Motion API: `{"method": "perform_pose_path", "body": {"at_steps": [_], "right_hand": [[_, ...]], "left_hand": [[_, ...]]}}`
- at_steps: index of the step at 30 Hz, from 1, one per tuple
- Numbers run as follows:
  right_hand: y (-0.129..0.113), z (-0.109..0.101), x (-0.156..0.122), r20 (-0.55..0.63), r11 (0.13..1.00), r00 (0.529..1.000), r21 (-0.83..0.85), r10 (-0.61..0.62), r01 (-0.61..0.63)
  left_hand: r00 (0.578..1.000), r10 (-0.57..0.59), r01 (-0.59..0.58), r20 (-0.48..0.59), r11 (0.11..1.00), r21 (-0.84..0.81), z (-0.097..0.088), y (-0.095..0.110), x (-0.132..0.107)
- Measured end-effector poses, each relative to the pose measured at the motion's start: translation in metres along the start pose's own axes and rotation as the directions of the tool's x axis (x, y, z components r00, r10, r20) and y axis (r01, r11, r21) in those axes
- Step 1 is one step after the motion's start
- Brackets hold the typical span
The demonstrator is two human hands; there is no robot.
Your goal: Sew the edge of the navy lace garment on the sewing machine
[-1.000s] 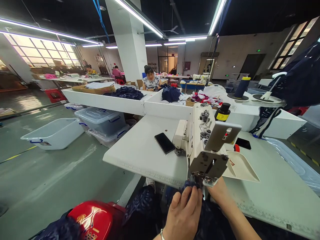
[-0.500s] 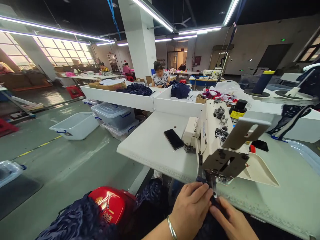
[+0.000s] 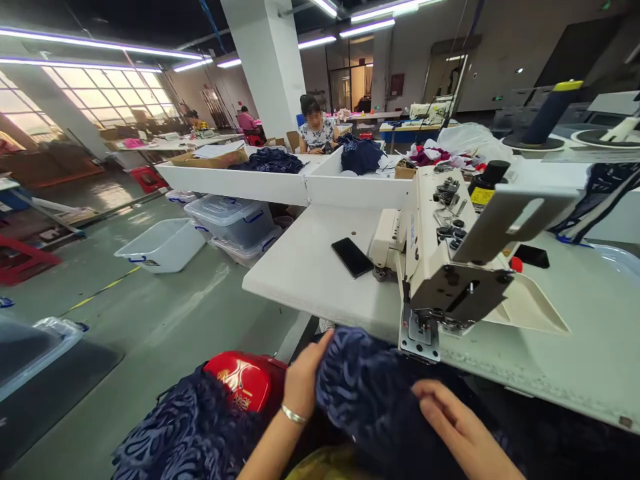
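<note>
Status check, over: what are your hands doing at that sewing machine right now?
Left hand gripping dark blue fabric at its left edge. Right hand resting flat on the fabric. Fabric bunched just below the sewing machine head. Nothing in the way.

Left hand (image 3: 303,380) mostly hidden: fingers tucked under the navy fabric (image 3: 370,400), grip not visible. Right hand (image 3: 457,427) cut off at the bottom edge, palm side unseen. Needle area of the sewing machine (image 3: 445,267) blocked by its own head. Red stool (image 3: 243,387) half covered by fabric. Bench (image 3: 320,280) runs out of frame on the right. Bottle (image 3: 485,187) label too small to read.
</note>
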State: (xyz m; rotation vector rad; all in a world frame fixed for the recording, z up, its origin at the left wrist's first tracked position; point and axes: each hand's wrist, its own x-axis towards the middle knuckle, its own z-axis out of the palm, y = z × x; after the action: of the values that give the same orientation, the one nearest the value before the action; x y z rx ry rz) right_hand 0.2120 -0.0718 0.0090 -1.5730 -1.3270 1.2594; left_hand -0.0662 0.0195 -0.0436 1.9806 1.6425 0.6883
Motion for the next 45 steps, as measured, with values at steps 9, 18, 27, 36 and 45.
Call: {"method": "perform_pose_path", "body": {"at_steps": [9,18,27,36,45], "right_hand": [[0.034,-0.003,0.008,0.121,0.907,0.990,-0.404,-0.072,0.116],[0.081,0.060,0.007,0.141,0.655,0.990,-0.748,-0.005,0.110],[0.021,-0.030,-0.016,0.256,0.976,0.964,-0.185,-0.065,0.115],[-0.022,-0.040,-0.026,0.362,0.948,0.932,-0.291,-0.016,0.130],[-0.020,-0.005,-0.020,0.163,0.977,0.981,0.171,0.103,-0.131]], "left_hand": [[0.918,-0.380,0.214,0.111,0.712,0.669,0.019,-0.071,0.016],[0.838,-0.094,-0.138,0.537,0.916,0.377,0.064,-0.025,0.016],[0.676,0.221,-0.148,0.703,0.975,-0.165,0.074,0.034,0.015],[0.749,0.398,-0.137,0.530,0.875,-0.465,-0.006,0.111,0.030],[0.737,0.521,-0.282,0.430,0.816,-0.505,-0.033,0.167,0.007]]}}
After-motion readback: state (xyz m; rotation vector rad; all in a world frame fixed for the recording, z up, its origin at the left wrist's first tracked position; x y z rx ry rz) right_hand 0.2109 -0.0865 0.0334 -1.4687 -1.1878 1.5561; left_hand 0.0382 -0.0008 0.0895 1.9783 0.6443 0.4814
